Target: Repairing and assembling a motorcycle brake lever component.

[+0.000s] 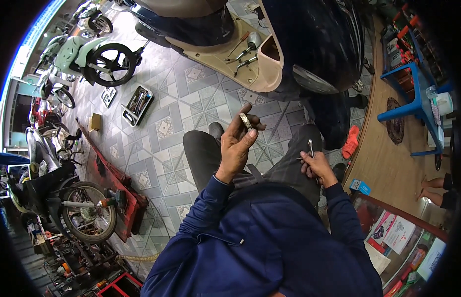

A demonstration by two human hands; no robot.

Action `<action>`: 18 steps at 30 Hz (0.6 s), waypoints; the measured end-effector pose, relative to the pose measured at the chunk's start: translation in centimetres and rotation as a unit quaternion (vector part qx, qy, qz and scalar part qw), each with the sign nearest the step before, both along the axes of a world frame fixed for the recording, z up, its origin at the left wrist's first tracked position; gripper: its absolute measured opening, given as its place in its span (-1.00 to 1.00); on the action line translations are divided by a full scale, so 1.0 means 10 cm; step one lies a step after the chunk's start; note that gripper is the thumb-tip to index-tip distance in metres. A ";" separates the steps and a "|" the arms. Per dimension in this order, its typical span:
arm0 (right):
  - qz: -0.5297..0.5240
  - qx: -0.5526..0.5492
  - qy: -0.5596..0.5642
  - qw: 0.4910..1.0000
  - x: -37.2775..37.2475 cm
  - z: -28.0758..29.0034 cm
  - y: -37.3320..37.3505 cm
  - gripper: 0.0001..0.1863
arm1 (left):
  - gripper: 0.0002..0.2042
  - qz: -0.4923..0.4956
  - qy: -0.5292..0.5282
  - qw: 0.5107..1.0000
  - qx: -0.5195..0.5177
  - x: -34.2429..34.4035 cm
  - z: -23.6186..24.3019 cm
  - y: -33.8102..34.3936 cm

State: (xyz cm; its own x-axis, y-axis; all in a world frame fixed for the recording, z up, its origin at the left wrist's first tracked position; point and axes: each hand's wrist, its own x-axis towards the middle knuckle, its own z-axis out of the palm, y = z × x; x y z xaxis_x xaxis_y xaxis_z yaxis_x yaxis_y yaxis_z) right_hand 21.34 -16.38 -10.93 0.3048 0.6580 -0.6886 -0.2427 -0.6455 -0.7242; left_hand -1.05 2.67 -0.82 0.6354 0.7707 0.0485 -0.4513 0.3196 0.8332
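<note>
My left hand [235, 148] is raised over my knees, its thumb and fingers closed on a small, curved, pale metal part [245, 120] whose exact kind I cannot make out. Lower and to the right, at my right thigh, my right hand [318, 167] is wrapped round a slim silver wrench [310, 145]. One end of the wrench points up out of the fist. Ahead of me stands a dark blue scooter [309, 39] with a beige footboard [205, 53]. On that footboard lie a screwdriver [239, 43], a metal cylinder [253, 41] and long-handled tools [246, 65].
An open tool tray [150, 107] stands on the tiled floor left of centre. A red metal ramp [114, 198] and several motorcycles line the left side. To the right are a blue plastic stool [413, 94], an orange cloth-like item [351, 142] and a glass-topped case [356, 203].
</note>
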 end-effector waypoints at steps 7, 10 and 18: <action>0.013 -0.008 -0.005 1.000 0.00 0.02 0.01 -0.54 | -0.38 0.031 0.072 0.981 0.177 0.00 -0.07 0.03; 0.015 -0.009 -0.005 1.000 0.00 0.01 0.01 -0.53 | -0.39 0.016 0.047 0.991 0.126 0.01 -0.08 0.01; 0.012 -0.017 -0.001 1.000 0.01 0.00 0.00 -0.53 | -0.39 -0.005 0.035 0.996 0.083 0.03 -0.08 -0.01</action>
State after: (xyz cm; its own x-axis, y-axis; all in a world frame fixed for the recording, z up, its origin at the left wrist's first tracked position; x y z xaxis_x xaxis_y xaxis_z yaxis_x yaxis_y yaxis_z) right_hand 21.41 -16.36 -10.90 0.2903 0.6411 -0.7105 -0.2247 -0.6760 -0.7018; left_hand -0.73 2.53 -1.61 0.6495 0.7492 0.1301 -0.3885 0.1799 0.9037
